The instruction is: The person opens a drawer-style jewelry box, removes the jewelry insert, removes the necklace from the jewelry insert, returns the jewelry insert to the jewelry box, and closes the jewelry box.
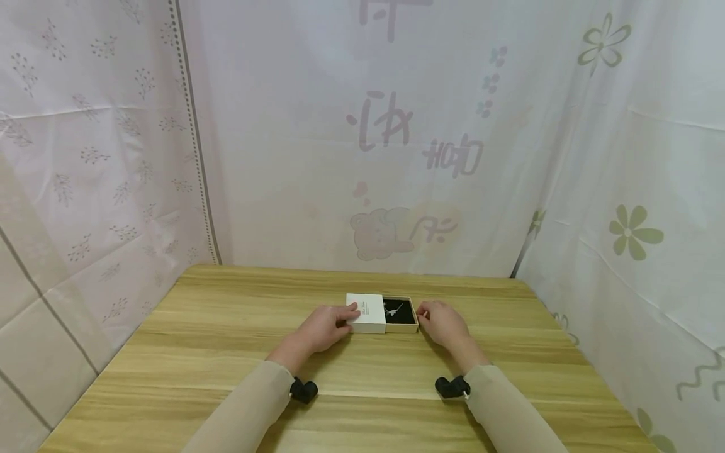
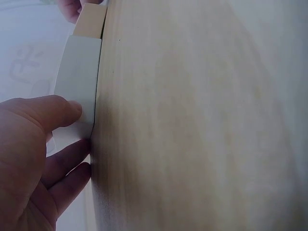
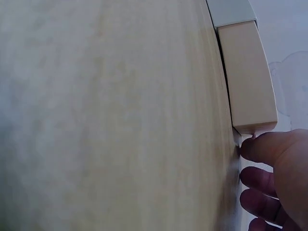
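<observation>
A white box cover lies flat on the table, with dark printing on its top. Its inner tray sticks out to the right, showing a black insert and a silvery piece of jewelry. My left hand holds the cover by its left end, thumb on the front side and a finger over the top. At the tray's right end, my right hand touches the tan tray wall with its thumb; the other fingers are bent loosely beside it.
The wooden table extends around the box, its back edge near a patterned curtain. More curtain hangs at both sides. Black wrist devices sit at both sleeve cuffs.
</observation>
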